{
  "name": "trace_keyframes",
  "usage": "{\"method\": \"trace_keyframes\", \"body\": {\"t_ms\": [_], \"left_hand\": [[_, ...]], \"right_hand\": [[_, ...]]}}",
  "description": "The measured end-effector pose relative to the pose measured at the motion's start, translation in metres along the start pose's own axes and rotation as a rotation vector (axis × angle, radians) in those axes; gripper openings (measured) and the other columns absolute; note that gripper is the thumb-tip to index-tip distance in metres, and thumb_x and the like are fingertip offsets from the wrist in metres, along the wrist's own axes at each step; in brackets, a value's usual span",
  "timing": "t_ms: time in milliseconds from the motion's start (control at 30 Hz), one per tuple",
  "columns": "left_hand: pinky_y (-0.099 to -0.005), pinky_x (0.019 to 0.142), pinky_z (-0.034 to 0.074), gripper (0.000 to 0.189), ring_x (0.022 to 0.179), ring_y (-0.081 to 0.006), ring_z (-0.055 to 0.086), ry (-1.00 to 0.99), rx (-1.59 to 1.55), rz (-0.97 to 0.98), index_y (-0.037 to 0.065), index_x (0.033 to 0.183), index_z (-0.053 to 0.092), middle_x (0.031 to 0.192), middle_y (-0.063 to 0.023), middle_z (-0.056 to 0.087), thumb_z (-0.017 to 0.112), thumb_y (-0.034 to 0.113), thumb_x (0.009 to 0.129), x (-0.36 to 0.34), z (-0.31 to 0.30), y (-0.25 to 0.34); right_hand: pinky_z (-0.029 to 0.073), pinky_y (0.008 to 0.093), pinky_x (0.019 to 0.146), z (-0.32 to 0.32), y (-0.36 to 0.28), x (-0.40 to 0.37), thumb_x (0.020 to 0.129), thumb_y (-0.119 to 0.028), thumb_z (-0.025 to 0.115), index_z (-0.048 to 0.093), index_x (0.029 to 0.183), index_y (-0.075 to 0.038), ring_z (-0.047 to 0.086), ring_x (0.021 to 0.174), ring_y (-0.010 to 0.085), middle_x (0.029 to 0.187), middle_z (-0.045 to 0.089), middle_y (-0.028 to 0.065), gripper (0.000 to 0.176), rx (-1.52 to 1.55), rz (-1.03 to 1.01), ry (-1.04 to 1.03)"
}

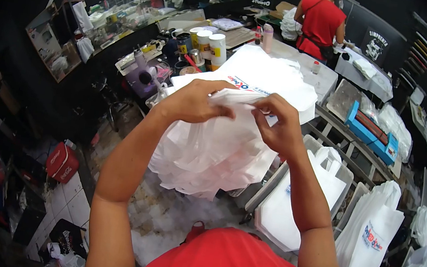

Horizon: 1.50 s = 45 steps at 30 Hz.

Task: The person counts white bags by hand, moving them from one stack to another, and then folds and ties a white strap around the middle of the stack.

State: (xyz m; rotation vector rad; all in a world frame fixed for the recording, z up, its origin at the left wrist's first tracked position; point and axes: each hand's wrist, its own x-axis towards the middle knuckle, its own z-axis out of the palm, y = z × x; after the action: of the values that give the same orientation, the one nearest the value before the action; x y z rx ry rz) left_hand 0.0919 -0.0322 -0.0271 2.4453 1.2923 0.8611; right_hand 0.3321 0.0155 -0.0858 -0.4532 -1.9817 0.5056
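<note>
A white cloth bag (240, 98) is held up between my hands, its upper part folded over. My left hand (199, 100) grips the fold from the left, thumb below and fingers above. On the right, my right hand (280, 122) pinches the bag's edge between thumb and fingers. Just beyond lies a pile of white bags (266, 67), with part of a blue and red print showing near my fingertips. More white bags (209, 160) hang in a thick, loose stack under my hands. Their lower edges fan out above the floor.
White printed bags (374, 232) and plain ones (297, 200) rest on racks at right. A blue-framed device (372, 133) stands behind them. White tubs (217, 49) and a purple machine (144, 80) are at left. A person in red (322, 20) stands at the far table.
</note>
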Motion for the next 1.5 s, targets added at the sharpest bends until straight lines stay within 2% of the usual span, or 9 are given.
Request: {"method": "trace_keyframes", "body": {"t_ms": [233,333,500,700,800,967,1067,1367,1500], "left_hand": [[-0.0432,0.088,0.052,0.044,0.101,-0.0408,0.066,0.17,0.259,-0.187,0.006,0.123,0.065,0.105,-0.0239,0.07,0.068,0.009,0.079,0.001,0.009,-0.031],[-0.0432,0.088,0.053,0.043,0.1,-0.0391,0.066,0.18,0.238,-0.076,0.007,0.121,0.066,0.107,-0.0207,0.07,0.063,0.005,0.078,0.007,-0.006,-0.026],[-0.038,0.091,0.052,0.047,0.103,-0.0361,0.067,0.074,0.31,0.046,0.004,0.121,0.066,0.112,-0.019,0.07,0.063,-0.005,0.074,0.004,-0.008,-0.012],[-0.0384,0.092,0.052,0.048,0.105,-0.0358,0.067,0.06,0.235,0.035,0.006,0.121,0.066,0.113,-0.0179,0.07,0.063,-0.006,0.075,-0.009,-0.007,-0.019],[-0.0383,0.091,0.053,0.047,0.103,-0.0357,0.067,0.073,0.213,0.025,0.006,0.122,0.066,0.112,-0.0185,0.07,0.062,-0.006,0.076,-0.009,-0.007,-0.021],[-0.038,0.089,0.053,0.046,0.1,-0.0356,0.069,0.103,0.218,0.025,0.006,0.122,0.066,0.111,-0.0199,0.07,0.063,-0.006,0.078,-0.006,-0.015,-0.016],[-0.0378,0.088,0.053,0.042,0.099,-0.0359,0.069,0.093,0.168,-0.049,0.006,0.122,0.065,0.109,-0.0206,0.071,0.066,-0.002,0.081,-0.003,-0.017,-0.013],[-0.0413,0.078,0.053,0.043,0.089,-0.0399,0.068,0.002,-0.003,-0.09,0.004,0.115,0.067,0.094,-0.0227,0.071,0.077,0.032,0.084,0.0,0.0,0.008],[-0.0405,0.081,0.054,0.038,0.091,-0.038,0.068,0.052,0.256,-0.075,0.005,0.116,0.067,0.101,-0.0201,0.071,0.071,0.011,0.079,0.006,0.004,-0.025]], "right_hand": [[0.051,0.0366,0.082,0.005,-0.015,-0.005,0.08,-0.003,0.078,0.063,0.093,-0.003,0.06,0.097,0.0275,0.101,0.059,0.0113,0.02,0.094,-0.062,0.178],[0.049,0.0388,0.093,0.005,-0.001,-0.022,0.083,-0.01,0.075,0.067,0.108,-0.001,0.059,0.104,0.0321,0.105,0.063,0.0143,0.028,-0.05,-0.002,-0.393],[0.047,0.0405,0.101,0.018,0.017,-0.022,0.086,-0.019,0.07,0.068,0.125,-0.009,0.058,0.114,0.0362,0.119,0.065,0.0157,0.04,-0.172,0.064,-0.604],[0.051,0.0398,0.078,0.021,0.009,-0.005,0.076,-0.012,0.078,0.073,0.096,-0.004,0.064,0.088,0.0319,0.093,0.067,0.0119,0.022,-0.25,0.103,-0.592],[0.043,0.0397,0.064,0.018,0.003,0.002,0.068,-0.007,0.085,0.047,0.069,0.003,0.055,0.07,0.0236,0.073,0.058,0.0118,0.039,-0.085,0.346,-0.458],[0.046,0.034,0.066,-0.008,-0.003,0.008,0.078,-0.007,0.081,0.058,0.076,0.004,0.055,0.071,0.0122,0.065,0.057,0.0074,0.026,-0.04,0.48,-0.565],[0.051,0.0305,0.082,-0.015,-0.006,0.0,0.084,0.001,0.072,0.072,0.098,0.001,0.064,0.085,0.0162,0.085,0.071,0.0133,0.014,0.173,0.526,-0.515],[0.049,0.0371,0.078,0.021,0.01,0.01,0.078,0.008,0.073,0.066,0.089,-0.001,0.061,0.09,0.0272,0.095,0.064,0.0093,0.015,0.105,-0.031,0.014],[0.043,0.0414,0.085,0.025,0.001,0.007,0.073,0.0,0.081,0.061,0.097,-0.005,0.055,0.095,0.0324,0.098,0.059,0.0105,0.032,-0.181,-0.176,0.3]]}}
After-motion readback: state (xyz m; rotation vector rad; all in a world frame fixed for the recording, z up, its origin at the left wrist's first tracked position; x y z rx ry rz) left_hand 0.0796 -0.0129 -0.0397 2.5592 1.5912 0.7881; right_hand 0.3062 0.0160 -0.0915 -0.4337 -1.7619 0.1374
